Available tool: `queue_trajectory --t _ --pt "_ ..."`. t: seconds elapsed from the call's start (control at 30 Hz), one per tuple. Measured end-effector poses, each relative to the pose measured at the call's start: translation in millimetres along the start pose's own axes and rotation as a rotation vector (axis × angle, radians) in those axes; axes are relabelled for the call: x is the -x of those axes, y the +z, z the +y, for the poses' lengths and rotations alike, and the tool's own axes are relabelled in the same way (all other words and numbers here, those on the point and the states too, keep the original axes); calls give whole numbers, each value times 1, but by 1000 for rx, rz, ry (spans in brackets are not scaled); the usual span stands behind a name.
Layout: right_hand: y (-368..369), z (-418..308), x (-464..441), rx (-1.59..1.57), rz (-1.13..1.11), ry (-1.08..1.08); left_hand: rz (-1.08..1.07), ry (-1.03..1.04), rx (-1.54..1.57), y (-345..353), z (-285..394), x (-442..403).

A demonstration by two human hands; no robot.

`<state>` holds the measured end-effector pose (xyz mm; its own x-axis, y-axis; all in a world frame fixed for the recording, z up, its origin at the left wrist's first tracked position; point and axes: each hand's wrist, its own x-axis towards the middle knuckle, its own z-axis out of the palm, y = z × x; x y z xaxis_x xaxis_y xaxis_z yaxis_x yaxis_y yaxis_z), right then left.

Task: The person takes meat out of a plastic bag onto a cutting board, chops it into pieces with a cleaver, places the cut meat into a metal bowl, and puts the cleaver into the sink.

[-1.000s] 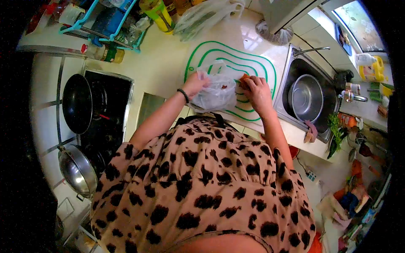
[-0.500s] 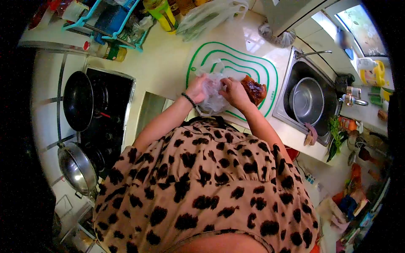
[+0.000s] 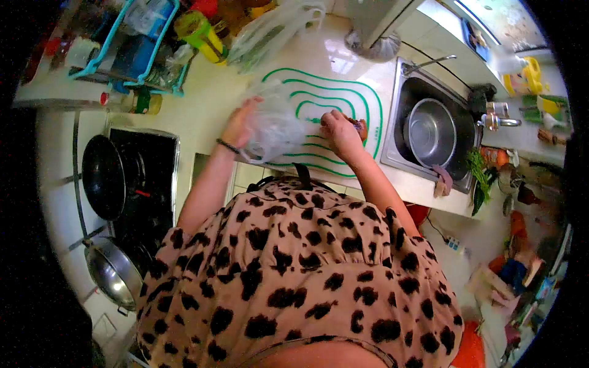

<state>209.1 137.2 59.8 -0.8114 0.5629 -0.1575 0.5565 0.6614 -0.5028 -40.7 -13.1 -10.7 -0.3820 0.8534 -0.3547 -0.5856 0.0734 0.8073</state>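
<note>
My left hand (image 3: pixel 242 124) is at the left side of a clear plastic bag (image 3: pixel 276 126), its fingers closed on the bag's edge. The bag lies over the left part of a white cutting board with green curved lines (image 3: pixel 370 98). Over the board's right half is my right hand (image 3: pixel 338 136), fingers pressed together; what they hold, if anything, is too small to make out. Behind those fingers a reddish-brown piece of food (image 3: pixel 361 127) rests on the board, partly hidden by the hand.
To the right is a sink (image 3: pixel 392 138) with a metal basin (image 3: pixel 431 133). A black pan (image 3: pixel 103 178) and a steel pan (image 3: pixel 113 274) are on the left by the stove. Another plastic bag (image 3: pixel 270 37) and a blue rack (image 3: pixel 144 58) stand behind.
My right hand has let go of the brown food, which now lies on the board. My left hand and the bag have shifted left, and the bag looks more spread. The whole view has shifted.
</note>
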Motion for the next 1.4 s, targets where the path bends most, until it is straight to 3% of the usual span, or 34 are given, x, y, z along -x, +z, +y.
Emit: queue_trajectory --t 0.03,0.1,0.13,0.2,0.23,0.27,0.3,0.37,0.4,0.43,0.47,0.5,0.53,0.57,0.6,0.63,0.67,0.7,0.77,0.83,0.87,0.9,0.97,1.03,1.07,1.1,1.13,1.17,1.27,1.3,1.33,1.4 --pt "4 8 2 3 9 14 28 -54 31 -4 21 5" --pt "17 26 4 47 259 -316 114 -85 -3 -28 51 7" --pt "10 22 5 48 254 -207 173 -64 -66 -49 62 3" --pt "-5 24 8 -116 294 -113 482 98 -501 -129 56 -23" --pt "-11 29 10 -286 331 -27 505 175 -1121 -151 64 -23" --pt "-7 45 11 -244 440 67 494 262 -1740 -161 68 -26" --pt "-9 57 13 -280 450 159 486 271 -1735 -159 70 -28" --pt "-16 69 22 -110 384 151 662 345 -1904 -141 82 -16" --pt "-16 64 25 -105 391 157 739 109 -1641 -91 104 -1" --pt "-12 55 31 53 343 61 725 113 -1643 -104 101 -2" --pt "-12 48 35 217 296 -28 685 21 -1657 -133 93 -11" --pt "-8 53 27 157 -10 48 502 91 -1837 -190 75 -37" --pt "26 82 15 229 41 88 321 189 -2003 -246 59 -64" --pt "6 57 10 -152 -16 98 277 238 -1604 -276 59 -74" --pt "0 46 4 40 -23 89 214 290 -1111 -303 60 -83" --pt "6 43 -3 140 136 83 160 328 -713 -323 64 -91" --pt "21 43 -11 188 196 77 263 452 -989 -322 73 -90" --pt "25 48 -15 242 251 60 448 285 -1452 -242 119 -59" --pt "-5 32 -2 322 493 -38 680 364 -1813 -192 122 -33" --pt "-1 14 15 -104 500 77 758 198 -1772 -250 88 -31" --pt "-10 12 18 -181 506 73 763 353 -1821 -247 78 -31" --pt "-30 13 21 -255 533 59 723 451 -1747 -215 83 -30" --pt "-40 22 25 -262 247 164 624 632 -1601 -129 101 -20" --pt "-21 34 47 320 166 61 591 770 -1661 -54 87 -11" --pt "-40 13 67 304 -42 94 479 682 -1592 -30 91 18" --pt "-60 18 79 320 -23 91 364 602 -1531 -5 84 22" --pt "-85 27 99 197 102 107 370 617 -1512 19 69 28" --pt "-108 44 120 70 230 122 236 606 -1486 44 53 27" --pt "-221 133 201 367 737 -46 -11 621 -1494 114 5 41" --pt "-273 146 243 427 864 -1 -129 635 -1538 135 -7 43" --pt "-323 165 282 558 897 206 -237 715 -1504 151 -31 38" --pt "-419 204 370 697 1090 299 -291 750 -1561 189 -56 43"
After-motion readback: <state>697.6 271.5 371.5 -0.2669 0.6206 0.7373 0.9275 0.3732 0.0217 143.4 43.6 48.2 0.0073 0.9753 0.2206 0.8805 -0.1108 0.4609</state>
